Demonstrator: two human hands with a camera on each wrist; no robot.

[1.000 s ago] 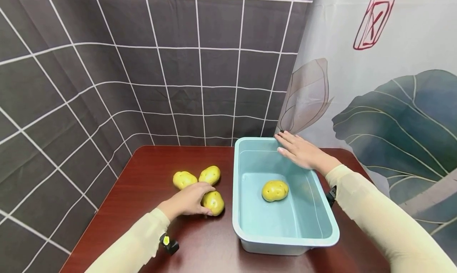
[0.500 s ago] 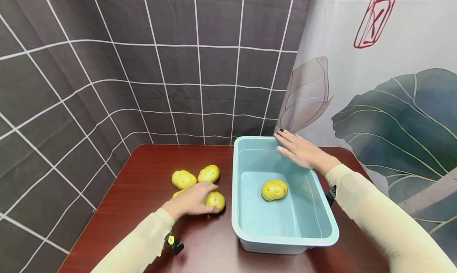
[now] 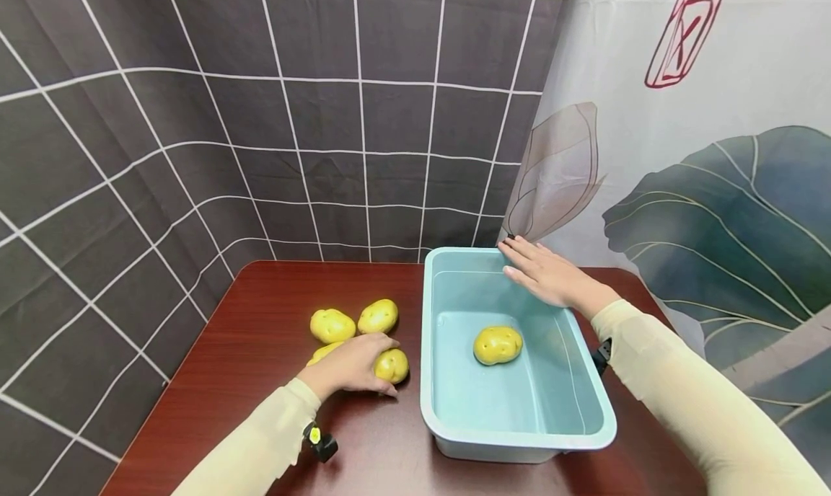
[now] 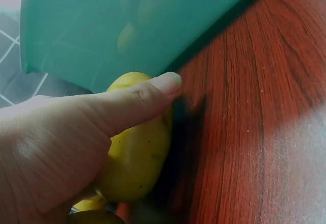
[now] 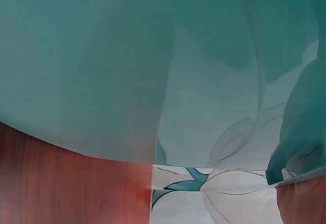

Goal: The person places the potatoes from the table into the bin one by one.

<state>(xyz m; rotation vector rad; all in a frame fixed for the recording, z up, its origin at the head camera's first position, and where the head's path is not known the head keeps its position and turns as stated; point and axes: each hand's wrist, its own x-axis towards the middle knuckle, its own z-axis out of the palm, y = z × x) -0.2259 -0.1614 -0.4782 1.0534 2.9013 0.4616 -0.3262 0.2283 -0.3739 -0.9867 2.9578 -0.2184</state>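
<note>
My left hand (image 3: pixel 350 362) curls round a yellow potato (image 3: pixel 392 367) on the table, left of the blue tub. In the left wrist view the thumb lies across this potato (image 4: pixel 137 158); the other fingers are hidden. Two more potatoes, one left (image 3: pixel 332 326) and one right (image 3: pixel 379 316), lie just behind the hand. Part of another potato (image 3: pixel 322 352) shows beside the hand, mostly covered by it. My right hand (image 3: pixel 548 272), fingers straight, rests on the right far rim of the tub (image 3: pixel 519 438). A single potato (image 3: pixel 498 345) lies inside the tub.
The dark red wooden table (image 3: pixel 260 301) runs back to a grey curtain (image 3: pixel 324 121) with white grid lines. A white curtain (image 3: pixel 623 85) with a leaf print hangs at the back right. The tub's near wall stands close to the table's front.
My left hand has shifted slightly right with the potato, uncovering part of the one beside it. Its thumb now sits a little lower. The right hand and tub stay put.
</note>
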